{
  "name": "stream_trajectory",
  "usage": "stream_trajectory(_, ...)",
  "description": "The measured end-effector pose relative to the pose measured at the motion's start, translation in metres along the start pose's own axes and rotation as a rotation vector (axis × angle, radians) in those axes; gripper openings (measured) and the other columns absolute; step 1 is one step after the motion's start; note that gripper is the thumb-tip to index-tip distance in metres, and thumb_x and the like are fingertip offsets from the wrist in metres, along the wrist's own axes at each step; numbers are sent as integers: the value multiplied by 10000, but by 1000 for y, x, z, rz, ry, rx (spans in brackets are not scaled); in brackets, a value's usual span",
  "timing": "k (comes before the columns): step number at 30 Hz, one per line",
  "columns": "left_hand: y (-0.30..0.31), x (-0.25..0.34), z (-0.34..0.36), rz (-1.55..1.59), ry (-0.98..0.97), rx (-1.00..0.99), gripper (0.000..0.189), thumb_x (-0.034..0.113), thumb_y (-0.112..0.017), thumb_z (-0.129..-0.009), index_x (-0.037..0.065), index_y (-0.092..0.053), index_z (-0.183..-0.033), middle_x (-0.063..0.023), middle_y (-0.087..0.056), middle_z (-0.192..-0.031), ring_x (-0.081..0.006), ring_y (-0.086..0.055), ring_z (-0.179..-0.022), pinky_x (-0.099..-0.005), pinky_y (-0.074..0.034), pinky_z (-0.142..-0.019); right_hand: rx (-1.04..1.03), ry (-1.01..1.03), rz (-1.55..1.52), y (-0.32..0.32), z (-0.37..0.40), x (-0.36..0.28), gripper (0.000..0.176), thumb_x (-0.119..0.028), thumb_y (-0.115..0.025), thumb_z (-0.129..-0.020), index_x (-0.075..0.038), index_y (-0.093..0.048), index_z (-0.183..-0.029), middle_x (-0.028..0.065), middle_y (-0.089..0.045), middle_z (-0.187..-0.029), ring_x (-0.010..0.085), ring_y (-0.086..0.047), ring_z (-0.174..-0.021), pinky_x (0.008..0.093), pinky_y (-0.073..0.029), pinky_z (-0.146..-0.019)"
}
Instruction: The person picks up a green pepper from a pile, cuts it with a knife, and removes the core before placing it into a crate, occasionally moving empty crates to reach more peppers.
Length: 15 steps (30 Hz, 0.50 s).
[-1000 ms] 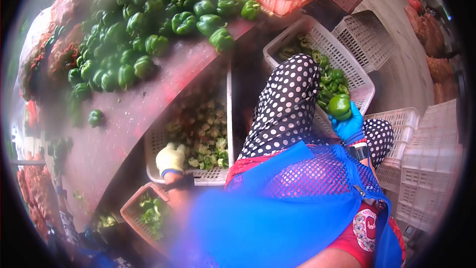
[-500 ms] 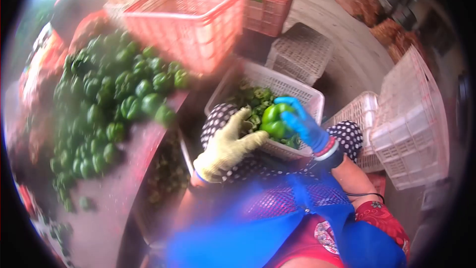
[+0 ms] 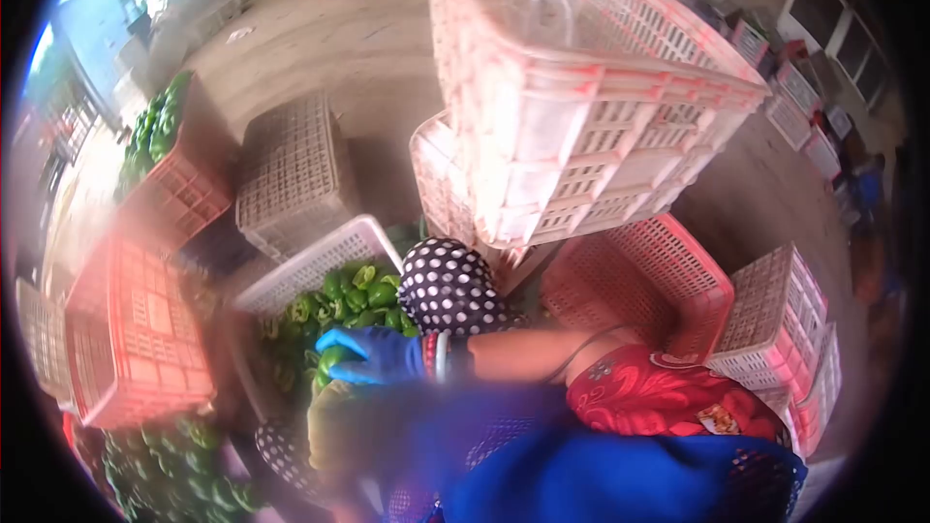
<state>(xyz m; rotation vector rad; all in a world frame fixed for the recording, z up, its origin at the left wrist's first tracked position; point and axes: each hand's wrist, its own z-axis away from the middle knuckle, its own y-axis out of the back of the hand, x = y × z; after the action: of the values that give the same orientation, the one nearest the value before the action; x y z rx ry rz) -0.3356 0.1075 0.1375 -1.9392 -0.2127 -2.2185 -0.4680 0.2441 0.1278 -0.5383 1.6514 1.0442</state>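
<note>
My right hand (image 3: 386, 353), in a blue glove, has its fingers curled round a green bell pepper (image 3: 335, 357). Just below it is my left hand (image 3: 332, 418) in a pale yellow glove, close to the pepper; its fingers are blurred and mostly hidden. Both hands are at the near side of a white plastic crate (image 3: 312, 267) between my knees. Inside that crate lie several green peppers (image 3: 358, 294). Polka-dot cloth (image 3: 451, 281) covers my knee beside the crate.
A large pinkish-white crate (image 3: 605, 136) stands tall ahead, with a red crate (image 3: 678, 305) to its right. A grey crate (image 3: 295, 169) sits beyond my crate. At left are an orange crate (image 3: 160, 339), a crate of peppers (image 3: 184, 194) and a pepper heap (image 3: 160, 470).
My view has swung to the right, so the crates and pepper heap sit farther left. The right hand keeps hold of the pepper. The left hand, spread before, is now mostly hidden.
</note>
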Motion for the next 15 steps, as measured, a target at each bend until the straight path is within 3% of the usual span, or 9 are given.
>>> stream_trajectory(4, -6, 31, -8, -2, 5, 70, 401, 169, -671, -951, -4, -584, -1302, -76, -644, -1168, -193, -634, -1064, -363, -534, -968, 99, 82, -108, 0, 3, -2, 556, -348, -626, -1012, -78, -438, -1460, 218, -621, -1301, 350, -626, -1192, 439, -494, -997)
stream_trajectory(6, 19, 16, -20, 20, 62, 152, 477, 223, -664, -924, -5, -567, -1331, -124, -625, -1228, -245, -616, -1127, -402, -533, -972, 185, 207, -240, -5, 6, 7, 544, -330, -608, -1031, -57, -433, -1468, 221, -633, -1277, 327, -656, -1130, 426, -527, -940)
stream_trajectory(8, 45, 2, -30, 89, 103, 193, 554, 277, -657, -897, -7, -550, -1361, -172, -606, -1289, -296, -599, -1190, -442, -533, -977, 388, 323, -34, 13, 22, -12, 527, -328, -604, -1040, -34, -462, -1453, 198, -648, -1241, 265, -670, -1082, 416, -548, -901)
stream_trajectory(9, 41, 14, -27, 153, 102, 145, 535, 272, -648, -903, -6, -551, -1349, -173, -609, -1265, -293, -602, -1166, -436, -536, -966, 408, 243, 27, 32, 42, -35, 512, -298, -671, -992, -52, -522, -1416, 165, -655, -1221, 269, -669, -1060, 411, -540, -901)
stream_trajectory(11, 34, 36, -19, 279, 108, 47, 496, 261, -630, -913, -5, -554, -1324, -176, -615, -1217, -287, -610, -1119, -424, -543, -944, 643, 428, 518, 63, 72, -47, 503, -258, -722, -935, -64, -566, -1372, 127, -670, -1175, 278, -668, -1013, 414, -532, -877)
stream_trajectory(13, 23, 52, -10, 703, 194, -36, 475, 270, -611, -927, 2, -555, -1314, -170, -620, -1189, -281, -613, -1097, -412, -544, -931, 809, 686, 636, 110, 99, -76, 407, -319, -705, -917, -85, -630, -1242, 123, -658, -1026, 323, -623, -850, 420, -475, -770)
stream_trajectory(15, 46, 13, -23, 731, 229, -82, 426, 246, -570, -952, 34, -567, -1321, -119, -639, -1178, -240, -621, -1097, -396, -542, -901, 743, 561, 702, 155, 142, -123, 438, -313, -722, -884, -92, -645, -1254, 110, -660, -1034, 321, -621, -864, 439, -474, -781)
